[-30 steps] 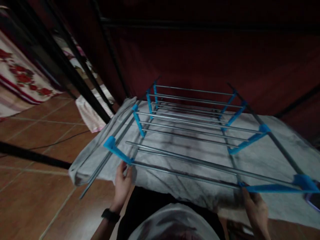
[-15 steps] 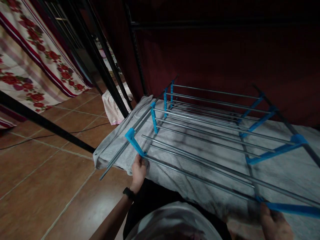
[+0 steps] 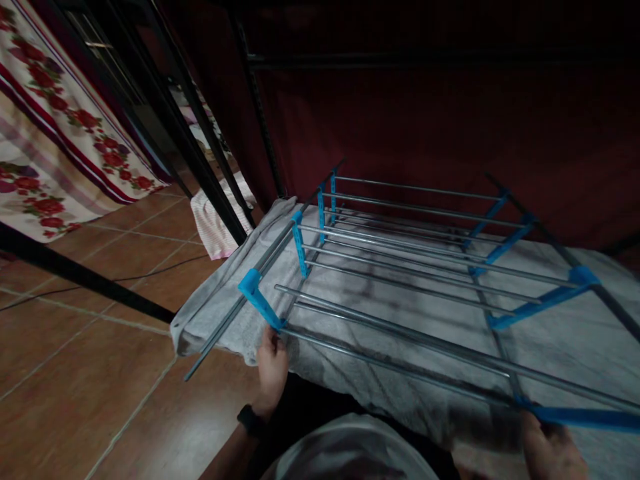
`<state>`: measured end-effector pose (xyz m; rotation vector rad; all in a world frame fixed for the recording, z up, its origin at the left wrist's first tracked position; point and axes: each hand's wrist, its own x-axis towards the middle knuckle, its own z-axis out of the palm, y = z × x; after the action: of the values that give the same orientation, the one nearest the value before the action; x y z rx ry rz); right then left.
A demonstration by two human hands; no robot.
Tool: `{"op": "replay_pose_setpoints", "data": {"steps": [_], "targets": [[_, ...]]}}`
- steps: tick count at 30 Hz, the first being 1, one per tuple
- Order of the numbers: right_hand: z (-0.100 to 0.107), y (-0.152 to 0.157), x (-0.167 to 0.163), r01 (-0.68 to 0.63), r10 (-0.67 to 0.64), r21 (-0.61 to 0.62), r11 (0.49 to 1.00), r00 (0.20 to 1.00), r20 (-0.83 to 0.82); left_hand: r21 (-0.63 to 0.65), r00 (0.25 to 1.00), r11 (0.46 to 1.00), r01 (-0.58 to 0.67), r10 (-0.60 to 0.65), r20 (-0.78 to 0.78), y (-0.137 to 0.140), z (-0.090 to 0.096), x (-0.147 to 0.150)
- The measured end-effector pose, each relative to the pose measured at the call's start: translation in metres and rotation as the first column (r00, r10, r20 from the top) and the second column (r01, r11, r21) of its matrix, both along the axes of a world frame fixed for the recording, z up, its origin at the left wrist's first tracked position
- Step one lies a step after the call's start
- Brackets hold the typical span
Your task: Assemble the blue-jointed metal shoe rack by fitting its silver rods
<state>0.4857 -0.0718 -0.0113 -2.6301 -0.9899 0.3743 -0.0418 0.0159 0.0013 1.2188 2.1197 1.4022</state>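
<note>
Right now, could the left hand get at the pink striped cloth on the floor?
Probably not: the left hand grips the drying rack, and the striped cloth lies far off behind a black bar.

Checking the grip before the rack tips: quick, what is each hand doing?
Left hand: closed on the near rail of the rack, at its left corner.
Right hand: at the rack's right corner, partly cut off; grip cannot be told.

The right hand [image 3: 553, 450] is cut off by the bottom edge of the frame, so its fingers cannot be seen well. The blue bar [image 3: 585, 418] beside it runs off the right edge. The grey cloth [image 3: 350, 300] hides whatever lies under it. The upper part of the frame is too dark to tell what is there.
</note>
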Motion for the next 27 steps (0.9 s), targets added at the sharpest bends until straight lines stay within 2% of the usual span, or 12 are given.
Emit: {"op": "replay_pose_setpoints", "data": {"steps": [4,13,19,23,27], "targets": [[-0.006,-0.001,-0.001,0.017,-0.018,-0.05,0.999,0.999,-0.034,0.002,1.0,1.0,-0.002,0.002,0.008,-0.003,-0.009,0.001],[-0.02,0.0,0.006,0.012,-0.009,0.064,0.998,0.998,-0.061,-0.033,1.0,0.999,-0.002,0.001,-0.031,-0.004,-0.027,-0.007],[-0.03,0.005,0.009,0.0,0.011,0.111,0.994,0.995,-0.097,-0.088,0.987,0.996,0.01,-0.024,-0.16,-0.001,-0.026,-0.007],[-0.043,0.002,0.007,0.012,0.004,0.21,0.978,0.997,-0.079,-0.074,0.957,0.996,0.044,-0.064,-0.284,0.007,-0.027,-0.014],[-0.059,-0.004,0.005,-0.003,0.055,0.381,0.924,0.99,-0.127,-0.111,0.932,0.99,0.091,-0.124,-0.339,0.013,-0.039,-0.03]]}}
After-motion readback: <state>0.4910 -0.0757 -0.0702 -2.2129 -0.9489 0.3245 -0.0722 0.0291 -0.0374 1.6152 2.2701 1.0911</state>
